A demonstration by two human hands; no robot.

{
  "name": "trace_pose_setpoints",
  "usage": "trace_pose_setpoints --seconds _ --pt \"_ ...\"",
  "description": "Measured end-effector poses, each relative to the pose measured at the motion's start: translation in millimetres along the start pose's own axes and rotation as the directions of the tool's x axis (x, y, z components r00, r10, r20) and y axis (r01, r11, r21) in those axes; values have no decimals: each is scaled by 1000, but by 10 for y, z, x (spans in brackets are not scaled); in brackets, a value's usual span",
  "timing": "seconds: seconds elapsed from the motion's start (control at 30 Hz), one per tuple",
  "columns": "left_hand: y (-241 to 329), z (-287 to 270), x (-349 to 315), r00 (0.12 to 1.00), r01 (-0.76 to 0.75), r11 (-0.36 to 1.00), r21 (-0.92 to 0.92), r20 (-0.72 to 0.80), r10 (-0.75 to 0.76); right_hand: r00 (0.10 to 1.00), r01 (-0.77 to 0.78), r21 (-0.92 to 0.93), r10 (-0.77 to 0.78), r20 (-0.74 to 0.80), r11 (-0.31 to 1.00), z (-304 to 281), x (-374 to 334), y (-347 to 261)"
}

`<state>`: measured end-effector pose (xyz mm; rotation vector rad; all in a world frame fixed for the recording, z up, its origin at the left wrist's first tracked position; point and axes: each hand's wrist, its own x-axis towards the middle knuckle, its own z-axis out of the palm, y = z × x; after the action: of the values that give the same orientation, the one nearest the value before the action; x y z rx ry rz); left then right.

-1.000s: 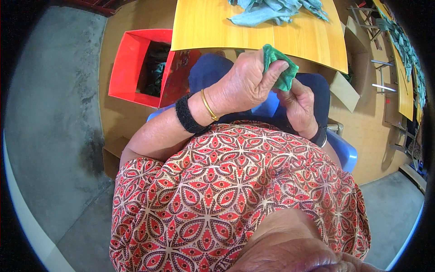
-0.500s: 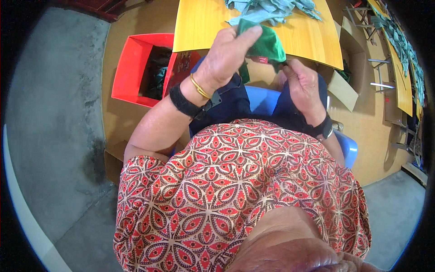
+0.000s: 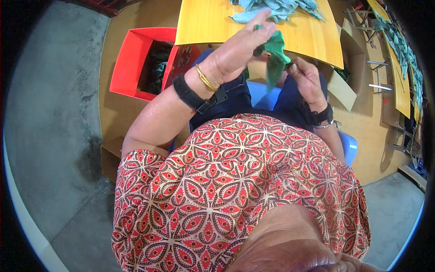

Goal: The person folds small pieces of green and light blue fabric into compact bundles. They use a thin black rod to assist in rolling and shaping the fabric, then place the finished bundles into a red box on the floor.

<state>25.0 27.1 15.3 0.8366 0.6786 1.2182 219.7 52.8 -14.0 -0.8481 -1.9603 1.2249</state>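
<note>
Green cloth (image 3: pixel 275 47); less flat than before

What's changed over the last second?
The left hand moved up-left in view, its fingers straightening; whether it still grips the shiny green cloth piece is unclear. The right hand rose slightly, pinching the cloth's edge. The cloth went from compact to hanging loosely between them. The open red box and crumpled teal fabric heap stayed put.

Red-patterned shirt (image 3: pixel 217 181), gold bangle (image 3: pixel 205 79)
</note>
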Motion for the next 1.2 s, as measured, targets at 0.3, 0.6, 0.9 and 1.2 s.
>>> trace_pose_setpoints --seconds 0.3,0.6,0.9,1.2 --pt "112 -11 -49 935 -354 826 439 145 324 967 -252 480 200 158 840 31 -17 124" --pt "-1 -2 -76 952 -240 786 569 -18 304 961 -274 504 223 161 819 144 -113 87" --pt "32 82 -115 934 -304 851 427 -41 355 964 -265 477 218 153 838 159 -90 71" --pt "141 58 -170 883 -351 597 722 42 468 988 -139 151 128 84 979 137 -80 -9"
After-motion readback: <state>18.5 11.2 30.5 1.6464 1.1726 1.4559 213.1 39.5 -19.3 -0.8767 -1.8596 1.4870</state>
